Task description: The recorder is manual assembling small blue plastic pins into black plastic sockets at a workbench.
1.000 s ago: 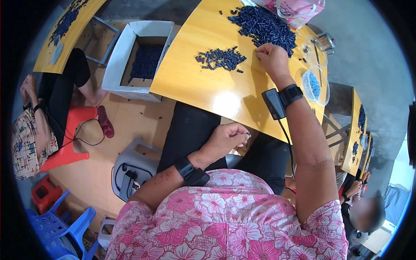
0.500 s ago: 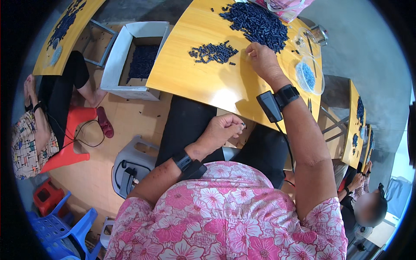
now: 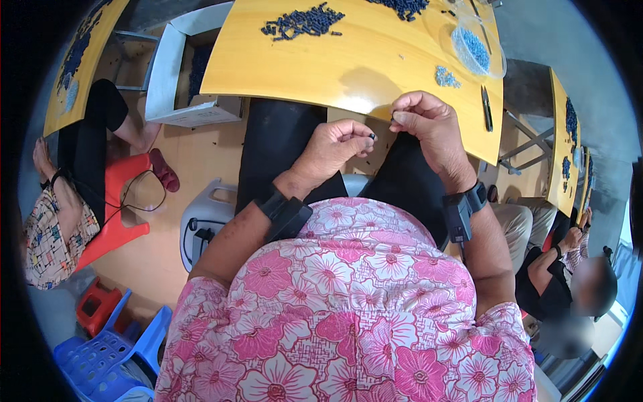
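My left hand (image 3: 331, 151) is closed in a pinch above my lap, with the end of a small dark cylindrical piece (image 3: 372, 137) showing at the fingertips. Facing it across a short gap, my right hand (image 3: 432, 134) is pinched at the table's near edge. Something small and dark shows at those fingertips, too small to name. Farther off on the yellow table (image 3: 268, 77) lies a heap of small dark blue cylinders (image 3: 305, 22). A small scatter of light-blue bits (image 3: 447, 77) lies beyond my right hand.
A larger dark heap (image 3: 402, 7) is cut off at the top. Right of it stands a clear tub of light-blue bits (image 3: 474, 52), with a black slender tool (image 3: 487, 107) nearer. A white box (image 3: 167, 74) is left of the table. Other people sit on both sides.
My right hand has come back from beside the large dark heap to the table's near edge, close to my left hand. The view has tilted down, and the light-blue scatter now shows.
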`<state>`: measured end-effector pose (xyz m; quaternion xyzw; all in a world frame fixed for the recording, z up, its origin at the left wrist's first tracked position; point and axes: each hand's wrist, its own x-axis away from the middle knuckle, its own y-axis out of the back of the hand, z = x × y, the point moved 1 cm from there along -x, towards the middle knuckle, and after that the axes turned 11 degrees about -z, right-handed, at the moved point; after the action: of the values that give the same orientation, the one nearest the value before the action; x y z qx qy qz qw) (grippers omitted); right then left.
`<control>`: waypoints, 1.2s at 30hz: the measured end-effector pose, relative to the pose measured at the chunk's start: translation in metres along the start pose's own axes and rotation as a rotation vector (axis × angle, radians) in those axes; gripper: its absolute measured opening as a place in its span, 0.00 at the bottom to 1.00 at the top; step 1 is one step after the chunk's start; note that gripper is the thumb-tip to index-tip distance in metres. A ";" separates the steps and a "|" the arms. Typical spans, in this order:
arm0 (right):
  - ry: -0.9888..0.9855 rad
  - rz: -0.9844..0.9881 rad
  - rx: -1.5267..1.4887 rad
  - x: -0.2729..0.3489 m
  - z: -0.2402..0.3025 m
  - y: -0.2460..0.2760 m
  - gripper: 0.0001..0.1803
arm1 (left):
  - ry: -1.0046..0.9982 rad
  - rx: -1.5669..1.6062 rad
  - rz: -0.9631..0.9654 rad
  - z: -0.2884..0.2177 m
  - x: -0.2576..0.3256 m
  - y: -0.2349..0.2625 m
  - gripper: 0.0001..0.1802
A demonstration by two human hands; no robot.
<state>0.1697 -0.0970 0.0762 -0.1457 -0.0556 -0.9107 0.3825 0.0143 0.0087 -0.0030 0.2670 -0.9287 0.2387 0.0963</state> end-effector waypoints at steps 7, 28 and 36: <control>-0.033 -0.069 -0.156 0.024 -0.039 -0.003 0.06 | -0.029 -0.056 0.055 0.004 0.003 0.000 0.08; -0.012 -0.084 -0.153 0.027 -0.049 -0.011 0.04 | -0.085 -0.037 0.067 0.000 0.006 -0.002 0.06; 0.037 -0.094 -0.065 0.028 -0.047 -0.010 0.04 | -0.074 -0.036 0.057 -0.001 0.008 -0.002 0.06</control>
<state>0.1333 -0.1188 0.0400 -0.1384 -0.0255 -0.9315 0.3353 0.0094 0.0042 0.0015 0.2475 -0.9429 0.2147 0.0600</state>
